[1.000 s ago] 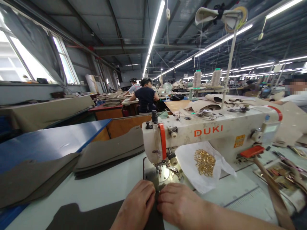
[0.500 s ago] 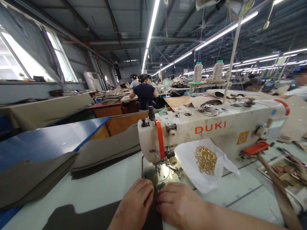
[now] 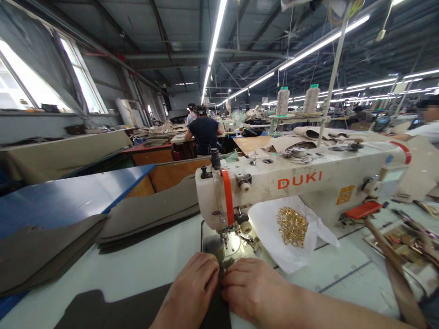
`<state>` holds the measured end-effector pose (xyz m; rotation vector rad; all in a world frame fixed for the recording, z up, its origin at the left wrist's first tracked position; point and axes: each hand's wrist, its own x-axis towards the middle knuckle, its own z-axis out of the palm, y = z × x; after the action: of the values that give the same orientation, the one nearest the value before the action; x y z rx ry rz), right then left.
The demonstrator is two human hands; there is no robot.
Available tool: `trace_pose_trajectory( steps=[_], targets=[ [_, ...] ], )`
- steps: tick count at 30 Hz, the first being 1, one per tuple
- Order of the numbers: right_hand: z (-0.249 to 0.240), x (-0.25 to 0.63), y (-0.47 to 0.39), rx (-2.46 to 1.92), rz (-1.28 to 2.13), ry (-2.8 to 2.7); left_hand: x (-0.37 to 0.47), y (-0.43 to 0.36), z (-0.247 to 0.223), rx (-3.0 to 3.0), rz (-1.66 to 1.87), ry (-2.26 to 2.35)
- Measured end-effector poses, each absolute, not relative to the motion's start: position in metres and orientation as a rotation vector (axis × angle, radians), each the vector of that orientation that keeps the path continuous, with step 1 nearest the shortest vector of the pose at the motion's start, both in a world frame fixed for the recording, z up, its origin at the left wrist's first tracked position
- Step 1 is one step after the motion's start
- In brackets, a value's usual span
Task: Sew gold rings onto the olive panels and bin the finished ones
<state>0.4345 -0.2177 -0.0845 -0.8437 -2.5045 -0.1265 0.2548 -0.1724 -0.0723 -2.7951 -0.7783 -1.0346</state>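
Note:
My left hand and my right hand lie side by side on a dark brown piece of material, fingertips pinching its edge just in front of the needle. The needle and presser foot of a cream DUKI sewing machine stand right behind my fingers, over the metal needle plate. A white plastic bag with gold metal rings rests under the machine arm, to the right of my right hand.
Stacks of grey-brown cut pieces lie at the left on the pale table and a blue board. A brown strap and small parts sit at the right. Other people work at benches behind.
The view shifted slightly; my hands stay together on the dark piece and have edged a little closer to the needle.

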Motion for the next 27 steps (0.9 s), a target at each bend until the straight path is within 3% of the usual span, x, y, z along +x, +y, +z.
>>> trace_pose_trajectory(
  steps=[27],
  targets=[
    [-0.0747, 0.4339, -0.2224, -0.912, -0.056, -2.525, 0.2535, -0.1718, -0.0758, -2.854, -0.975, -0.853]
  ],
)
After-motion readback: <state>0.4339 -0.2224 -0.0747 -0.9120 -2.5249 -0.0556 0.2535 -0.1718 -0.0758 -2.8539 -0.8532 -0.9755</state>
